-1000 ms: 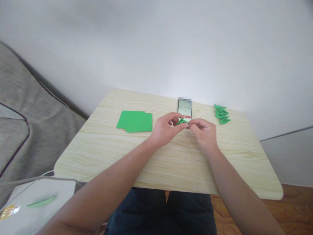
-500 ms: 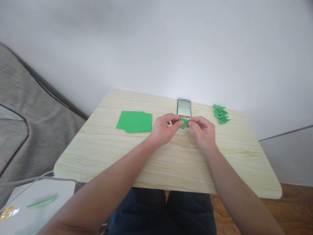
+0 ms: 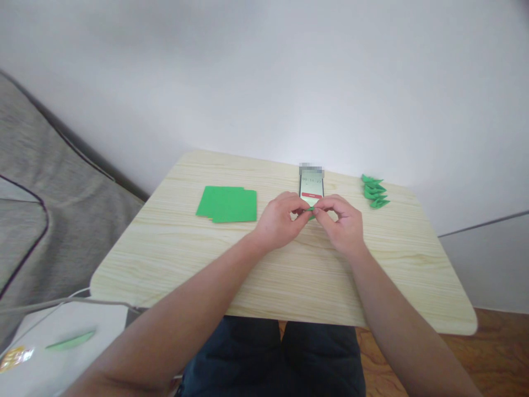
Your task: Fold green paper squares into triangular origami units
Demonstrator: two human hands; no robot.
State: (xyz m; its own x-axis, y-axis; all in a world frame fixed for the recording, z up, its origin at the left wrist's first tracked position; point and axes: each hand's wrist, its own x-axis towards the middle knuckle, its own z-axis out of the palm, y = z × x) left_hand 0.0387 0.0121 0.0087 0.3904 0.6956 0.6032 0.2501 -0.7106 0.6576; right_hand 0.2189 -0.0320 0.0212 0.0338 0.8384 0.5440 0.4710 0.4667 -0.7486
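A small piece of folded green paper is pinched between my two hands above the table, just in front of the phone. My left hand grips its left side with thumb and fingers. From the right, my right hand pinches it too, the fingertips of both hands nearly meeting. Most of the paper is hidden by my fingers. Flat green paper sheets lie overlapping to the left of my left hand. Several folded green paper pieces sit in a row beyond my right hand.
A phone with a timer on its screen rests near the wall at the back of the wooden table. On the left is a grey sofa. A white surface with a green object and cables is at lower left.
The folded paper has been turned in my fingers: its flat face showed half a second ago, and now only a thin edge and a small part show. Both hands stay in nearly the same place.
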